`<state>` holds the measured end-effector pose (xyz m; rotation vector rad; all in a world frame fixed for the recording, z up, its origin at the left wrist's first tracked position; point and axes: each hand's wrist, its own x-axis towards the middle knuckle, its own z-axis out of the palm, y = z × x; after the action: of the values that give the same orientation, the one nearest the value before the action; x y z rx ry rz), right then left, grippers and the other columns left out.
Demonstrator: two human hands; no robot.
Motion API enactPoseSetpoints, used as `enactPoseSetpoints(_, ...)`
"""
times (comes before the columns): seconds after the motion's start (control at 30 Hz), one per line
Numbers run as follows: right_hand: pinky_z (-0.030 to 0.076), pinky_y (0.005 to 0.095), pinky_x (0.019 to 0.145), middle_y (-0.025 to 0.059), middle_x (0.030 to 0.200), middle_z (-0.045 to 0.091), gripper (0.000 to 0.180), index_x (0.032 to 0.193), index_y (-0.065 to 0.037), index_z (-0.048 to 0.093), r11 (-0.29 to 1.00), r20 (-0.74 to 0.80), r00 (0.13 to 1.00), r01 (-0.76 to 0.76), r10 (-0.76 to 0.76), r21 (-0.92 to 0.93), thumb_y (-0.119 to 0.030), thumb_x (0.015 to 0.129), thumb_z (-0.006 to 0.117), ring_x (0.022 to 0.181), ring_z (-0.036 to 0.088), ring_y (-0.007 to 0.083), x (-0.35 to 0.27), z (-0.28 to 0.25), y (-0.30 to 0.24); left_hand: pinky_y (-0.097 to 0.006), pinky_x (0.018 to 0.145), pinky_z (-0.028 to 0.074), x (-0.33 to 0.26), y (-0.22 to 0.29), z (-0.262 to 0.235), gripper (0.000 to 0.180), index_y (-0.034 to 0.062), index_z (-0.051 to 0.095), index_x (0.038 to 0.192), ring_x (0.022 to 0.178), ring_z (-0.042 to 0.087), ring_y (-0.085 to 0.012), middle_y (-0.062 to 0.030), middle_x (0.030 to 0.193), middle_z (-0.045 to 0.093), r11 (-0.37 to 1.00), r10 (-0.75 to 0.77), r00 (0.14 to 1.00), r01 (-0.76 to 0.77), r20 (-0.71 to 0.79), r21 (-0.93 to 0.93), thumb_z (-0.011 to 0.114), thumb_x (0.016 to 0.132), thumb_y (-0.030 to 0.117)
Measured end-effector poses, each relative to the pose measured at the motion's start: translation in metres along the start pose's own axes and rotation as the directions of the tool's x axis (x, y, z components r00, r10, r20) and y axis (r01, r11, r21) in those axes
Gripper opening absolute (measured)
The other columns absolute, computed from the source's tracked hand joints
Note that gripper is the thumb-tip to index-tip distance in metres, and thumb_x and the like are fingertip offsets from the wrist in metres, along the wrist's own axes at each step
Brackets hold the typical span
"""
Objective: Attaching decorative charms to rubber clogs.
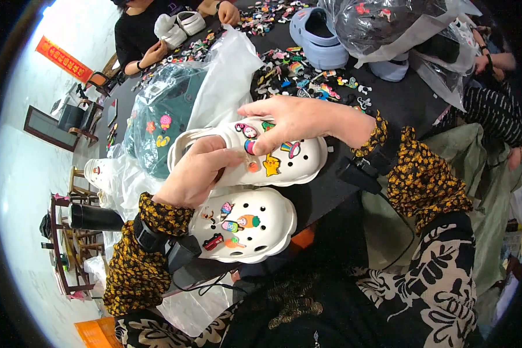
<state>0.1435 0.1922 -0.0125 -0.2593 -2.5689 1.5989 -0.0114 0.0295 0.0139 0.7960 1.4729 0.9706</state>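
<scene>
White hand-held clog [285, 173], lettered red banner [64, 58]

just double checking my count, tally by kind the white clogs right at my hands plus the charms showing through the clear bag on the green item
White clogs: 2, the upper clog with the left hand and right hand on it, and the lower clog
Star charm: 1
Lollipop charm: 1
Flip-flop charm: 1, counting the yellow pair as one
Total: 5
</scene>
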Motion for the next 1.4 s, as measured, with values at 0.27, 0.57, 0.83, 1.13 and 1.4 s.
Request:
enactPoseSetpoints(0.27, 0.046, 0.0286, 0.094, 0.0145, 0.125, 0.059, 0.056, 0.134, 0.005, 0.046, 0.949, -0.039, 0.998, -0.031, 0.046, 0.314, -0.021, 0.089, 0.066, 0.111, 0.057, 0.0167, -0.006, 0.001, 0.011, -0.027, 0.076, 0.050, -0.001, -0.002, -0.001, 0.024, -0.0092, 0.060, 0.105, 0.085, 0.064, -0.0151, -0.0124, 0.099, 0.067, 0.996, 0.024, 0.993, -0.015, 0.113, -0.083, 0.057, 0.089, 0.008)
enactPoseSetpoints(0.57, 0.048, 0.0309, 0.088, 0.0153, 0.122, 0.057, 0.042, 0.124, 0.003, 0.054, 0.982, -0.188, 0.980, 0.027, -0.062, -0.185, -0.024, 0.093, 0.058, 0.105, 0.059, 0.0209, -0.015, 0.010, -0.001, -0.027, 0.078, 0.050, -0.002, 0.003, -0.019, 0.026, -0.0065, 0.061, 0.106, 0.084, 0.063, -0.0133, -0.0087, 0.098, 0.066, 0.958, 0.024, 0.999, -0.016, -0.024, 0.287, 0.058, 0.092, 0.015)
enactPoseSetpoints(0.83, 0.039, 0.0342, 0.101, 0.0179, 0.129, 0.052, 0.042, 0.124, 0.005, 0.054, 0.949, -0.219, 0.968, 0.046, -0.119, -0.312, -0.015, 0.088, 0.059, 0.119, 0.051, 0.0268, -0.047, 0.012, 0.002, -0.026, 0.079, 0.049, -0.047, 0.017, -0.016, 0.035, -0.0061, 0.060, 0.111, 0.084, 0.062, -0.0121, -0.0098, 0.093, 0.068, 0.903, 0.289, 0.956, -0.254, -0.054, 0.347, 0.051, 0.097, 0.024)
enactPoseSetpoints(1.13, 0.038, 0.0350, 0.102, 0.0192, 0.134, 0.049, 0.044, 0.128, 0.003, 0.053, 0.921, -0.246, 0.957, 0.050, -0.154, -0.385, -0.009, 0.086, 0.061, 0.123, 0.049, 0.0281, -0.077, 0.016, 0.011, -0.032, 0.080, 0.050, -0.131, -0.003, -0.034, 0.031, -0.0054, 0.060, 0.110, 0.086, 0.064, -0.0194, -0.0153, 0.094, 0.068, 0.806, 0.529, 0.808, -0.382, -0.260, 0.453, 0.047, 0.096, 0.019)
enactPoseSetpoints(1.4, 0.041, 0.0352, 0.099, 0.0227, 0.132, 0.048, 0.046, 0.127, 0.004, 0.051, 0.891, -0.335, 0.899, 0.116, -0.282, -0.439, -0.009, 0.085, 0.065, 0.118, 0.051, 0.0333, -0.077, 0.036, 0.008, -0.036, 0.057, 0.053, -0.205, -0.007, -0.003, 0.040, -0.0087, 0.063, 0.081, 0.066, 0.063, -0.0237, -0.0155, 0.074, 0.064, 0.432, 0.817, 0.438, -0.896, 0.375, 0.105, 0.046, 0.099, 0.022)
